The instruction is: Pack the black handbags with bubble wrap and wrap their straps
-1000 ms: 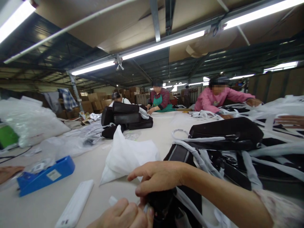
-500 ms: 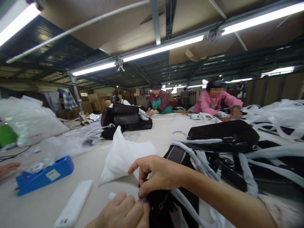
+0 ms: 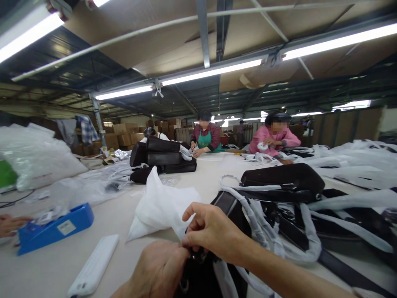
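Observation:
At the bottom centre, my left hand (image 3: pixel 159 267) is closed at the near edge of a black bag (image 3: pixel 198 279), its fingertips on small metal hardware. My right hand (image 3: pixel 214 234) reaches in from the right, thumb and fingers pinched at the same hardware, beside my left fingertips. What exactly each hand grips is too small and partly hidden to tell. White wrapping sheet (image 3: pixel 164 203) stands crumpled just beyond my hands. Straps wrapped in white material lie on the bag's right side.
A blue tape dispenser (image 3: pixel 57 227) and a white flat device (image 3: pixel 94 265) lie left, with another person's hand (image 3: pixel 10 225) at the edge. Black bags (image 3: pixel 164 155) are stacked beyond. More wrapped bags (image 3: pixel 282 178) lie right. People work across the table (image 3: pixel 207 165).
My left hand has turned and shows more of its back; my right hand has shifted slightly right. Across the table, the person in pink now holds a white roll. The view has shifted slightly.

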Available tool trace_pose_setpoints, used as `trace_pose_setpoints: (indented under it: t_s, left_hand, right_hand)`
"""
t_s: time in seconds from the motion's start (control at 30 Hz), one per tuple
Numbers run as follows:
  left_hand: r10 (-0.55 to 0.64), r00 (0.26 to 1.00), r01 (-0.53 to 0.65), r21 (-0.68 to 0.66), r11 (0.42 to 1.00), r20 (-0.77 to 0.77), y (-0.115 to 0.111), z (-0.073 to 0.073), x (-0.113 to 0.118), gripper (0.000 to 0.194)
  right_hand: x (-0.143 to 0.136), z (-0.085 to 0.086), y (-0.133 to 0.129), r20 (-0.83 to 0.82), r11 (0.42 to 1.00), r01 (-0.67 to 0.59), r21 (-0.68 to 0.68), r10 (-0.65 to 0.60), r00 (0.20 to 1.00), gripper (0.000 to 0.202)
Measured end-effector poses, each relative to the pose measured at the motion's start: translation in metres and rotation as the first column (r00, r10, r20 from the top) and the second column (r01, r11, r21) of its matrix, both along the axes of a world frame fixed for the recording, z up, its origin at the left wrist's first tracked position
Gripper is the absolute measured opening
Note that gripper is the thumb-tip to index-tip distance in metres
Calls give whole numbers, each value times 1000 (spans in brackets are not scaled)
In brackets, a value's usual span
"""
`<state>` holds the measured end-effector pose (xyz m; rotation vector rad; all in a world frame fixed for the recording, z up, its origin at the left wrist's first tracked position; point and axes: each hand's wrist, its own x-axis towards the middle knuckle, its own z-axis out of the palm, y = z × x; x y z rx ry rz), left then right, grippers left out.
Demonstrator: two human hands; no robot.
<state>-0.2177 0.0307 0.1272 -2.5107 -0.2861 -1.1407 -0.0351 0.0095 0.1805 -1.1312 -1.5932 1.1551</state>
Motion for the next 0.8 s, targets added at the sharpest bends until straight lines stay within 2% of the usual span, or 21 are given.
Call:
trace_pose_setpoints:
  t_s: [0.17, 0.23, 0.3, 0.4, 0.5, 0.6, 0.7, 0.8]
  left_hand:
    - [44, 990, -29, -115, 993, 131, 3, -19, 0, 15]
    - [73, 983, -34, -228, 973, 166, 2, -23, 0, 15]
    - [99, 984, -33, -400, 916, 145, 0, -23, 0, 23]
    - [134, 991, -86, -638, 765, 26, -6, -14, 0, 22]
    - [187, 977, -200, -755, 624, -105, -11, 5, -1, 21]
    - [173, 965, -259, -823, 505, -197, -14, 30, -2, 26]
    - [77, 966, -260, -900, 350, -249, -11, 52, -4, 17]
    - [-13, 955, -285, -934, 216, -295, -4, 66, -7, 8]
  right_hand:
    - [-3, 0, -7, -86, 996, 48, -72, -54, 995, 26]
    - [-5, -3, -12, -96, 995, 76, -60, -82, 992, 23]
    - [-7, -6, -18, -59, 992, 129, 0, -129, 990, 19]
    - [-12, -15, -28, 55, 955, 212, 208, -228, 972, 18]
    - [-16, -33, -35, 165, 845, 243, 476, -357, 919, 19]
    - [-18, -58, -37, 234, 686, 154, 711, -437, 868, 10]
    - [-19, -76, -37, 232, 556, 82, 827, -471, 851, 10]
    - [-19, -83, -39, 181, 471, 85, 878, -492, 851, 11]
